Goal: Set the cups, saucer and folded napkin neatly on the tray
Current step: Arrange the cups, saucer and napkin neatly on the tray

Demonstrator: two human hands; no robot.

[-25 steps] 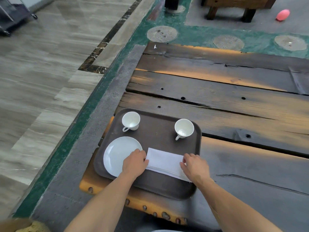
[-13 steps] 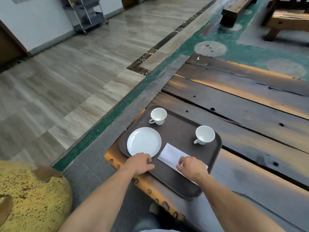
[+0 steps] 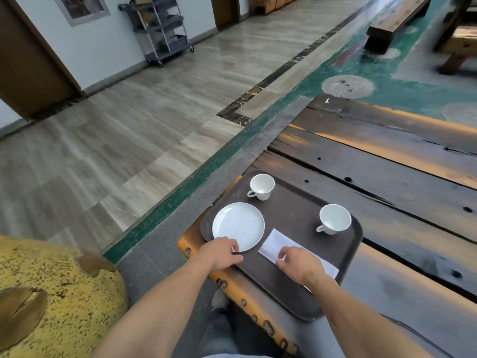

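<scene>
A dark brown tray (image 3: 291,215) lies on the near left corner of a wooden table. On it stand two white cups, one at the far left (image 3: 262,186) and one at the right (image 3: 334,218). A white saucer (image 3: 238,225) sits at the tray's near left. A folded white napkin (image 3: 273,245) lies to the right of the saucer. My left hand (image 3: 222,254) rests at the saucer's near edge, fingers curled. My right hand (image 3: 299,263) lies on the napkin's near half, fingertips pressing down on it.
The dark plank table (image 3: 387,177) stretches far and right of the tray. A yellow speckled object (image 3: 51,293) sits at my lower left. A grey wheeled cart (image 3: 162,29) stands by the far wall. A wooden bench (image 3: 392,21) lies further back.
My head has turned left and up, so more floor and wall show. My left hand slid off the napkin to the saucer's near edge. My right hand stays on the napkin.
</scene>
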